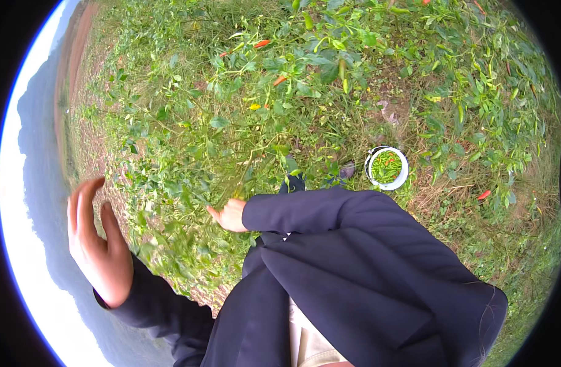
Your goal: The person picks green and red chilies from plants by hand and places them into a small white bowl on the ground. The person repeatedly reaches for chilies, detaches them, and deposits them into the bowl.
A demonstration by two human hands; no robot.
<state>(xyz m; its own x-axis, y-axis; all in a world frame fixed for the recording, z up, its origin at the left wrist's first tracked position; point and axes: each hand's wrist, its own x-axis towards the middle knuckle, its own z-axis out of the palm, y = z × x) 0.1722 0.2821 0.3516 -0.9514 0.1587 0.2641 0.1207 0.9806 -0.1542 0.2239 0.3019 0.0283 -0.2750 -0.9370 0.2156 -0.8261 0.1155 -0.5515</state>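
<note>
My left hand (pixel 99 243) is raised at the far left, fingers apart and curved, with nothing seen in it. In the middle, my right hand (pixel 229 215) reaches left into the leafy stems of a chili pepper plant (pixel 179 192). Its thumb or a finger points out at a stem, the other fingers are curled, and what they may grip is hidden. Leaves beside this hand are blurred. A white bucket (pixel 404 169) stands on the ground right of the centre, holding green chili peppers (pixel 383 169) and a few orange-red ones.
Chili plants (pixel 326 59) with green and red fruit spread across the top and right. Dry grass (pixel 441 192) lies beside the bucket. A shoe (pixel 347 170) shows among weeds near it. A red chili (pixel 484 195) is at the right. Hills (pixel 41 160) and bare soil are at the left.
</note>
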